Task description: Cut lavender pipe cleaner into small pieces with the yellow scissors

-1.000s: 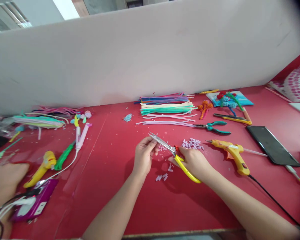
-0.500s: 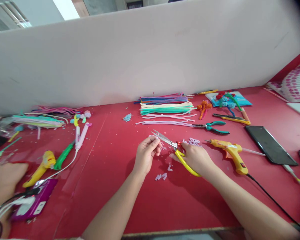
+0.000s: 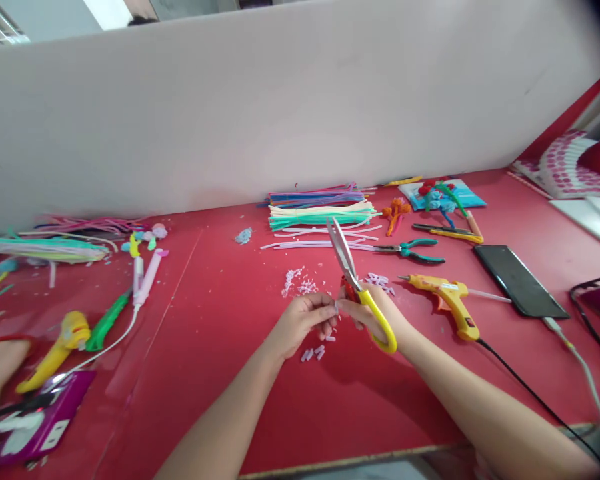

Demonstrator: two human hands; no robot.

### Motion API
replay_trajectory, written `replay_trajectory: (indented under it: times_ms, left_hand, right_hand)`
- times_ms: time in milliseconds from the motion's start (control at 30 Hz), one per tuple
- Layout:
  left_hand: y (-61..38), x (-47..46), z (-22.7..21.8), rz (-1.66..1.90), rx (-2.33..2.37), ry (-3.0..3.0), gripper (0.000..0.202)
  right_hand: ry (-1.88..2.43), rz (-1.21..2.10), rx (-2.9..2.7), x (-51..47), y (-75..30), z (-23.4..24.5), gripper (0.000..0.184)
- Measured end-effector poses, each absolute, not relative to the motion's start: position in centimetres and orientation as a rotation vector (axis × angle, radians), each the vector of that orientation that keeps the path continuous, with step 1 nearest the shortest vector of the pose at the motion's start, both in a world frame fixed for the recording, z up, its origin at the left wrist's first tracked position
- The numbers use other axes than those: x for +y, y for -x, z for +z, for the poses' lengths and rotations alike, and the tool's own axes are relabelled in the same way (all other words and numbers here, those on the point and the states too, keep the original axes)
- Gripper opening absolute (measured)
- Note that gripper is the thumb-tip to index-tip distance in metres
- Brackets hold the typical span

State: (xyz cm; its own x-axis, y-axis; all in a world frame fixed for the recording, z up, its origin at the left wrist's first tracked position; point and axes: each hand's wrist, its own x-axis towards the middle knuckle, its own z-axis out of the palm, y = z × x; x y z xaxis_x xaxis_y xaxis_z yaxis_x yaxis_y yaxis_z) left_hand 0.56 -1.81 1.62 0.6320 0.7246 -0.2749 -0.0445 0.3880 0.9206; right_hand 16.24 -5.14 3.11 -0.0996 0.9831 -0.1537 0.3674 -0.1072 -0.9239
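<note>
My right hand [image 3: 375, 317] grips yellow-handled scissors [image 3: 353, 277], blades closed and pointing up and away. My left hand [image 3: 303, 320] is curled beside it, its fingertips pinched on a tiny pale piece that meets my right fingertips. Small lilac cut pieces [image 3: 314, 352] lie on the red table [image 3: 230, 373] just under my hands. More lilac bits [image 3: 380, 280] and pale crumbs [image 3: 295, 283] lie a little farther away.
Bundled pipe cleaners [image 3: 320, 212], green-handled pliers [image 3: 410, 250], a yellow glue gun [image 3: 445, 297] with cord, a black phone [image 3: 517, 280] and pipe-cleaner flowers [image 3: 437, 197] lie beyond and right. At left are a second yellow glue gun [image 3: 55, 347], a power strip [image 3: 45, 427] and another person's hand [image 3: 0, 370].
My hands drew closer to me and came together. The scissors swung from lying flat, pointing left, to pointing up and away. The camera view shifted slightly.
</note>
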Motion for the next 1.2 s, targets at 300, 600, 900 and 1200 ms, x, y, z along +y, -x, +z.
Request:
replay_trajectory:
  times_ms: [300,600,900,1200]
  left_hand:
    - [-1.0,-2.5,1.4,0.73,0.977,-1.443,0.011]
    - [-0.6,-1.9,1.1,0.942,1.047,-1.279,0.012]
    - [0.3,-0.8,1.7,1.171,0.981,-0.939,0.012]
    - [0.6,-0.7,1.4,1.242,0.978,-0.902,0.009]
  right_hand:
    - [1.669,0.888,-1.602,-4.9,-15.8,1.4,0.009]
    - [1.891,0.555,-1.86,-5.0,-16.2,2.0,0.023]
    - [2.068,0.316,-2.074,-5.5,-15.9,1.2,0.034]
    - [2.086,0.259,-2.108,-5.6,-15.5,0.5,0.038]
